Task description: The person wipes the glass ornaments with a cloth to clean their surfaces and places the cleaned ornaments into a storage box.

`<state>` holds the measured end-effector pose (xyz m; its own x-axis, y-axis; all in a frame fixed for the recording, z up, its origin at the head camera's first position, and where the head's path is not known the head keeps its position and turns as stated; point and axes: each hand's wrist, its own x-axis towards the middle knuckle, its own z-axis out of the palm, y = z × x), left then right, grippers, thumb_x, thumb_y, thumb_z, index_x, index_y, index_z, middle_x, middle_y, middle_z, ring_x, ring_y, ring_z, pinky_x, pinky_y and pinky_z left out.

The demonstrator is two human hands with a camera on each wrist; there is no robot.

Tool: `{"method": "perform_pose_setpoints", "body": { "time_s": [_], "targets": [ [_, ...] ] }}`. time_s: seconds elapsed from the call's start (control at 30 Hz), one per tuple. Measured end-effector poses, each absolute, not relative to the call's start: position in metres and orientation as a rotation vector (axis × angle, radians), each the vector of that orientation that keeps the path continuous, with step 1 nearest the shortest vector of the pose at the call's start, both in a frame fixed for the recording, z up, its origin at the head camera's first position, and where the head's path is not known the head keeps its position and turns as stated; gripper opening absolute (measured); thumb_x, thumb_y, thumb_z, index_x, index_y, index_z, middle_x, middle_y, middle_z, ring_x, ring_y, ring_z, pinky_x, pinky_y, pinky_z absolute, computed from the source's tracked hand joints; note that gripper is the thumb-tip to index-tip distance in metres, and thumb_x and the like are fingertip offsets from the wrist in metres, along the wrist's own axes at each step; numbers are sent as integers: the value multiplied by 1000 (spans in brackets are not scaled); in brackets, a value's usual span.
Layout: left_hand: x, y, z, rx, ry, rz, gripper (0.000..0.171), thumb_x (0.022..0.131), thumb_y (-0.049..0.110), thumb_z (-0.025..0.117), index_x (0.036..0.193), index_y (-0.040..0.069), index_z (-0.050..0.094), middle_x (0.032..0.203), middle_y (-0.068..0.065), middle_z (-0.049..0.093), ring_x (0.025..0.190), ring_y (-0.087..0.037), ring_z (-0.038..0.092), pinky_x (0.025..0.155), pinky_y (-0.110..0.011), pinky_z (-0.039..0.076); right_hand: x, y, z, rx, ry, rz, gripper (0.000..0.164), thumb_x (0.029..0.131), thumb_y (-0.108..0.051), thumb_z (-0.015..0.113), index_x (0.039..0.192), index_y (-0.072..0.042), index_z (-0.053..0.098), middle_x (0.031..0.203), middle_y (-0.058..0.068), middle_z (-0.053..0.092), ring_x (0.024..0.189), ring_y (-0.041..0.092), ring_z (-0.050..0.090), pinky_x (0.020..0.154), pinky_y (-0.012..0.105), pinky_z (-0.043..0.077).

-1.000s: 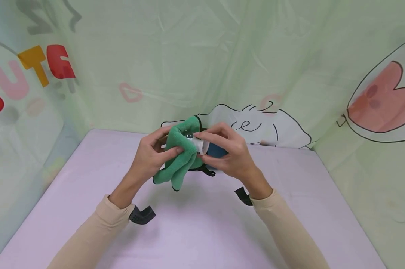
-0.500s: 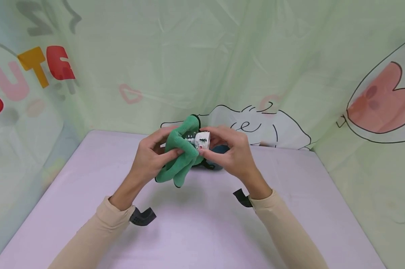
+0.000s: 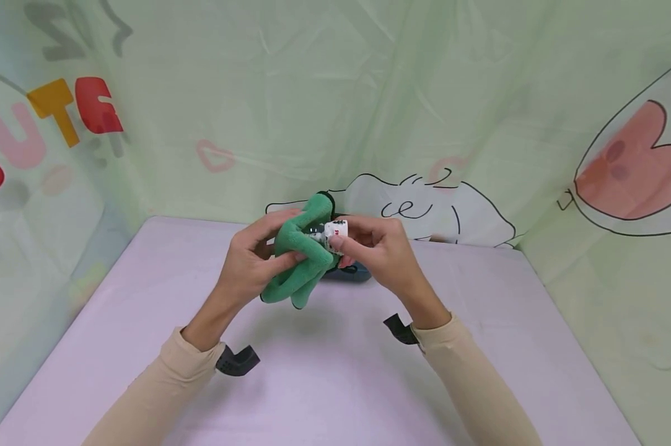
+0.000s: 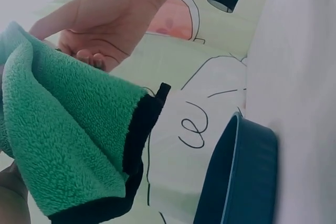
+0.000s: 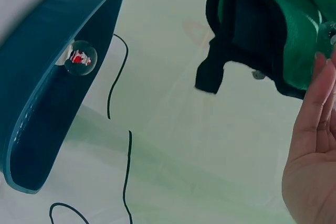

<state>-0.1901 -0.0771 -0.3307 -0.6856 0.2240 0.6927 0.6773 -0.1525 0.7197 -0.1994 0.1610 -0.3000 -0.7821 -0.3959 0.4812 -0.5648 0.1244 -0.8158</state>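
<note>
In the head view my left hand [image 3: 251,254] holds a folded green cloth [image 3: 298,272] with dark edging, thumb in front. The cloth wraps partly round a small snow globe [image 3: 336,229], whose clear ball is mostly sunk in its folds. My right hand [image 3: 385,248] pinches the globe's white printed base between thumb and fingers, at the cloth's right side. From the left wrist, the cloth [image 4: 79,124] fills the near left and hides the globe. A bit of the ball shows against the cloth at the right edge of the right wrist view.
A dark blue basin [image 3: 357,272] stands on the pale lilac table [image 3: 335,384] behind the hands, partly hidden by them. Inside it, the right wrist view shows another snow globe [image 5: 81,57] with a red-and-white figure. Printed curtains [image 3: 313,93] enclose the table's back and sides.
The snow globe's base has turned in the right fingers, and its printed side now shows. The right thumb has shifted onto the base. The left hand keeps its grip on the cloth.
</note>
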Motion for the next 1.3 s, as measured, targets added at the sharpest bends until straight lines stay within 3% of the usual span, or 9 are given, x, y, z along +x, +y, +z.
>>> {"method": "perform_pose_setpoints", "body": {
  "time_s": [0.23,0.5,0.7,0.9,1.3],
  "targets": [
    [-191,-78,-332,-962,-1837,-1933,54,82,-10,78,133,2,64,124,-7,69,106,-24,68,85,-37,62,-199,160,-300,1065,-2215,1624,34,86,-3,79,120,-5,73,89,5,73,73,20,71,69,34,62],
    [-191,-80,-332,-933,-1879,-1963,50,85,-8,76,132,3,65,114,-4,72,99,-21,69,83,-35,62,-203,162,-300,1271,-2138,1431,55,76,1,87,127,-2,68,104,6,69,87,16,71,77,32,62],
    [-191,-81,-330,-924,-1905,-1960,48,85,-6,76,132,4,65,114,-3,72,101,-22,70,85,-36,61,-207,163,-301,1369,-2040,1306,53,81,-18,86,127,1,68,107,9,66,93,18,70,83,31,61],
    [-191,-82,-329,-900,-1915,-1973,47,85,-5,76,130,2,65,111,-2,74,99,-21,71,83,-35,62,-213,164,-300,1422,-1968,1124,49,86,-33,80,124,-4,71,111,9,66,99,18,66,84,29,57],
    [-192,-84,-328,-904,-2005,-2043,43,90,2,75,132,4,64,115,-3,71,97,-22,71,79,-35,61,-216,165,-296,1582,-1846,1012,34,93,-20,76,121,-1,71,115,14,66,104,25,63,82,27,53]
  ]
}}
